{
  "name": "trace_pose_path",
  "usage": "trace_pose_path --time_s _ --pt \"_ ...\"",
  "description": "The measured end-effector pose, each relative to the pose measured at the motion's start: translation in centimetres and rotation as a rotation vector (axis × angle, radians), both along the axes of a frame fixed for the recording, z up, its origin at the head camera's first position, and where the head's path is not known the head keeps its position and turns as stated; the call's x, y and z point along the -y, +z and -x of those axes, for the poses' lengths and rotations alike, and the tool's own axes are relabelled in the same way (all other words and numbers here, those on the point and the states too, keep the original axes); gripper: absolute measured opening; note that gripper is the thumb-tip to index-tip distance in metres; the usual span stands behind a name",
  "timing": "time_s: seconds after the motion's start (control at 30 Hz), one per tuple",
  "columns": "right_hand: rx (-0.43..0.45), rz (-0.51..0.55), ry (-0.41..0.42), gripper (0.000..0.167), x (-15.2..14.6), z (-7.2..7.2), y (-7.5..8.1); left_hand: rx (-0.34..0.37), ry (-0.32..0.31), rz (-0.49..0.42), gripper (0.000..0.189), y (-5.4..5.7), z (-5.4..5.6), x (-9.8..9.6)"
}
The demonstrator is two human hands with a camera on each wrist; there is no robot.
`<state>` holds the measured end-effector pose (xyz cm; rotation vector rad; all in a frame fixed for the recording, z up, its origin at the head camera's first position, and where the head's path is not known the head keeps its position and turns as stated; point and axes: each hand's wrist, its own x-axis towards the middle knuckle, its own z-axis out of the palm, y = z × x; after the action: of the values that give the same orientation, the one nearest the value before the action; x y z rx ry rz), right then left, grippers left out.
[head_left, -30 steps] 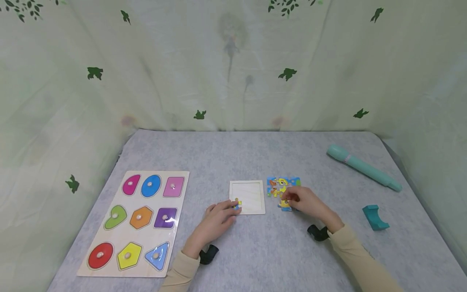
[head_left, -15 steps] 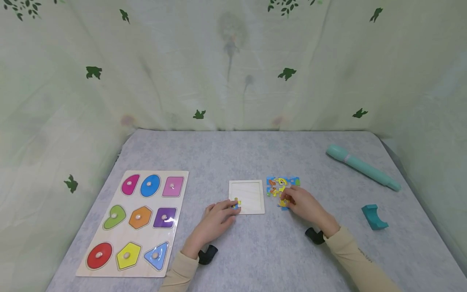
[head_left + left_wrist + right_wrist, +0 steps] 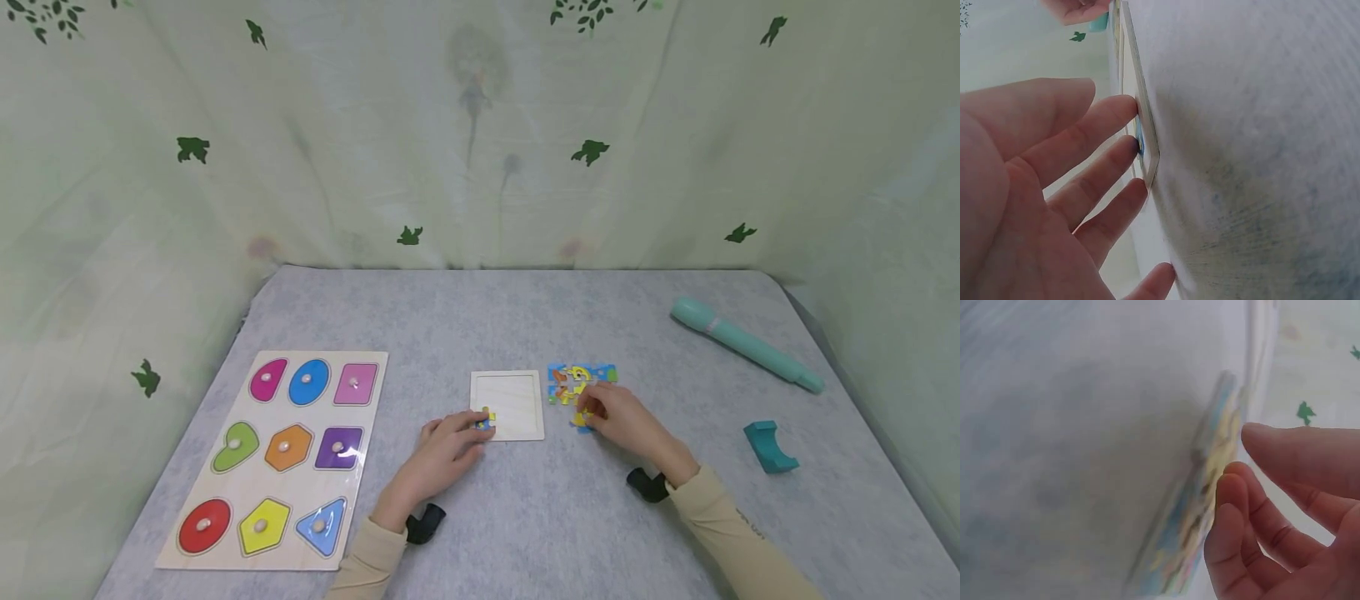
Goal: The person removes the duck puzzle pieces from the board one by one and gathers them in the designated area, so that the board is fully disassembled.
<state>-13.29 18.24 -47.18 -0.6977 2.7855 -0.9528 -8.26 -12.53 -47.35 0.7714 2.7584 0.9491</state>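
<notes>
A small blue and yellow jigsaw piece (image 3: 486, 419) lies in the lower left corner of a shallow square wooden frame (image 3: 525, 406). My left hand (image 3: 446, 458) rests beside it, fingers extended and fingertips on the piece and the frame's near left edge. In the left wrist view, that hand's fingers (image 3: 1094, 187) are spread, the thumb apart. To the right of the frame lie joined jigsaw pieces (image 3: 570, 385) in blue, yellow and orange. Loosely bent, my right hand (image 3: 626, 421) touches the lower pieces (image 3: 581, 422), covering part of them. In the right wrist view, thumb and forefinger tips stand slightly apart.
A wooden shape board (image 3: 300, 492) with colourful knobbed shapes lies at the left. At the back right is a teal cylindrical stick (image 3: 750, 346), with a teal arch block (image 3: 771, 447) nearer. Printed fabric hangs around the grey tabletop (image 3: 480, 317).
My right hand has shifted slightly left over the lower jigsaw pieces, which now sit a little further left beneath its fingers. My left hand stays in place.
</notes>
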Motion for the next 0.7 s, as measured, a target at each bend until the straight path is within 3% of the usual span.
trace_pose_path --time_s 0.27,0.5,0.7 --pt "0.048 0.184 0.114 0.014 2.2 0.9 0.6 -0.02 -0.013 -0.023 0.028 -0.4 0.1 0.6" --pt "0.069 0.176 0.207 0.015 6.8 1.4 0.9 -0.059 0.017 0.014 0.026 -0.4 -0.1 1.6" --pt "0.105 0.17 0.258 0.02 9.6 1.6 0.3 -0.024 0.026 0.021 0.027 -0.3 -0.1 2.0"
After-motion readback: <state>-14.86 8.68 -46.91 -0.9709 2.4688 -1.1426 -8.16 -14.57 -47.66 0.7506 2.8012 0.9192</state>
